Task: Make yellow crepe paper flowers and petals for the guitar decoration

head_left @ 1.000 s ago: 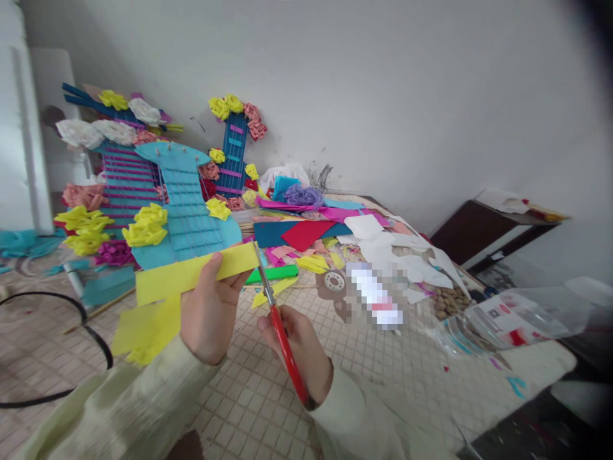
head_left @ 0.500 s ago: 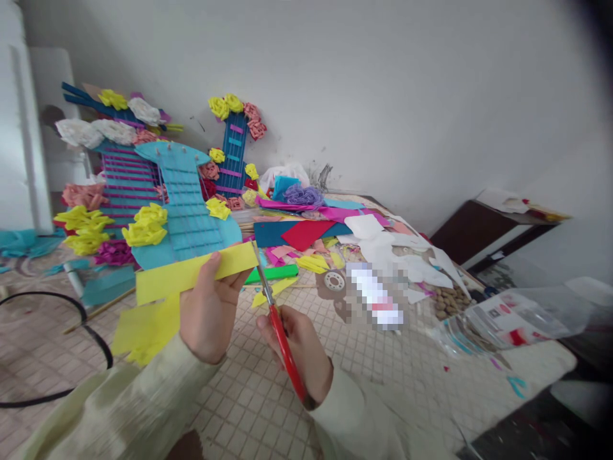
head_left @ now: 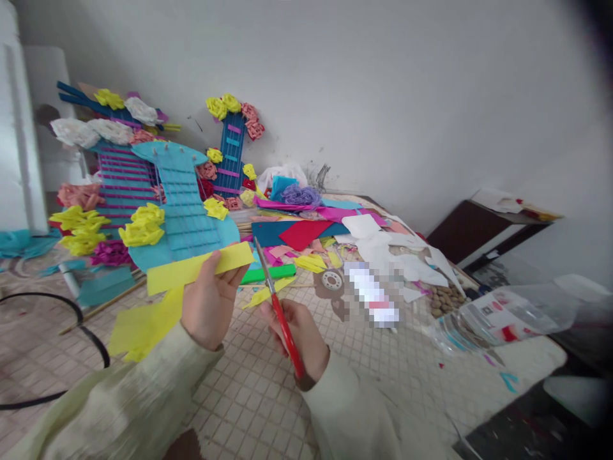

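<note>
My left hand (head_left: 211,305) pinches a long yellow paper strip (head_left: 177,273), thumb on top and fingers behind it. Red-handled scissors (head_left: 286,332) are gripped in my right hand (head_left: 301,332); their blades point up and away, just right of the strip's end and apart from it. The blades look closed or nearly so. Below the strip, more yellow paper (head_left: 143,324) lies on the tiled surface left of my left hand. A cut yellow scrap (head_left: 268,292) rests behind the scissors, close to a bright green bar (head_left: 256,275).
Guitar-shaped crafts, one light blue (head_left: 184,211) and one dark blue (head_left: 230,160), lean at the back with paper flowers. Coloured paper, purple yarn (head_left: 301,195) and white sheets (head_left: 378,246) cover the far table. A plastic bottle (head_left: 507,319) lies right; a black hoop (head_left: 93,338) stands left.
The scissors have come away from the strip's right end, their blades closing. The strip's right end has shifted slightly left. A yellow scrap shows more fully behind the scissors.
</note>
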Available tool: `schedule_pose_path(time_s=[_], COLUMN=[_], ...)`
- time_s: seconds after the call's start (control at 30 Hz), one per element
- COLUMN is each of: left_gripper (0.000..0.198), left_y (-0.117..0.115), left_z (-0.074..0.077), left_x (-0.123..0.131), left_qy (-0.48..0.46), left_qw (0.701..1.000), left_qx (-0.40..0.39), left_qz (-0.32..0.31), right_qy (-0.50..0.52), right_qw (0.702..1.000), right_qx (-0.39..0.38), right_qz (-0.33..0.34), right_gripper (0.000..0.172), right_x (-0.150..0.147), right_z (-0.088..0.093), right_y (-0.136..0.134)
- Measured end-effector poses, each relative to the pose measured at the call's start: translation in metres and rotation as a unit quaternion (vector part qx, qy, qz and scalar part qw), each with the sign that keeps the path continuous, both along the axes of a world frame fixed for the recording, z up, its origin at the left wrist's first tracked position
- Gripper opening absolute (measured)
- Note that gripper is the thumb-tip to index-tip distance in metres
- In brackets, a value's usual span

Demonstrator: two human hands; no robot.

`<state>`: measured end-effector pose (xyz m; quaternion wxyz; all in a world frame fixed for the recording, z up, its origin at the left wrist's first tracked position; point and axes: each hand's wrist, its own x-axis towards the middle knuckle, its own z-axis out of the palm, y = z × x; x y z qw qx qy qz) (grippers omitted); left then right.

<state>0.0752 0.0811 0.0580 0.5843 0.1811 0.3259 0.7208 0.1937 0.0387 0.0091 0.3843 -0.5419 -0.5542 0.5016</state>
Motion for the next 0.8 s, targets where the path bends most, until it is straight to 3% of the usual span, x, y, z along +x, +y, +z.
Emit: schedule_pose_path(time_s=[0.1,0.17,0.27,0.37,0.57,0.7,0.8], left_gripper=[0.011,0.009,0.006,0.008,0.012,0.016,0.022], left_y=[0.003,0.003,0.000,-0.002,-0.009,-0.019,-0.029], left_z=[-0.002,-0.002,-0.001,0.000,0.004,0.005,-0.001], left_x=[-0.003,-0.004,-0.003,-0.002,-0.008,-0.021,-0.031], left_qy=[0.008,0.011,0.016,0.028,0.050,0.060,0.072], left_qw=[1.000,0.999,0.999,0.999,0.998,0.998,0.997], left_qx=[-0.021,-0.025,-0.019,-0.008,0.004,0.010,0.007], left_qz=[-0.019,-0.028,-0.029,-0.031,-0.036,-0.035,-0.026], right_qy=[-0.065,-0.166,-0.383,-0.500,-0.522,-0.506,-0.490], right_qw=[0.998,0.984,0.917,0.858,0.845,0.848,0.849], right_qx=[0.019,0.056,0.092,0.071,0.059,0.108,0.171], right_qz=[-0.002,-0.007,-0.060,-0.087,-0.104,-0.111,-0.100], right_gripper=[0.041,0.040,0.030,0.026,0.024,0.027,0.024], right_x=[0.016,0.032,0.057,0.076,0.095,0.101,0.087], right_z=[0.008,0.015,0.020,0.015,0.002,0.010,0.018], right_y=[0.009,0.015,0.023,0.029,0.033,0.029,0.027])
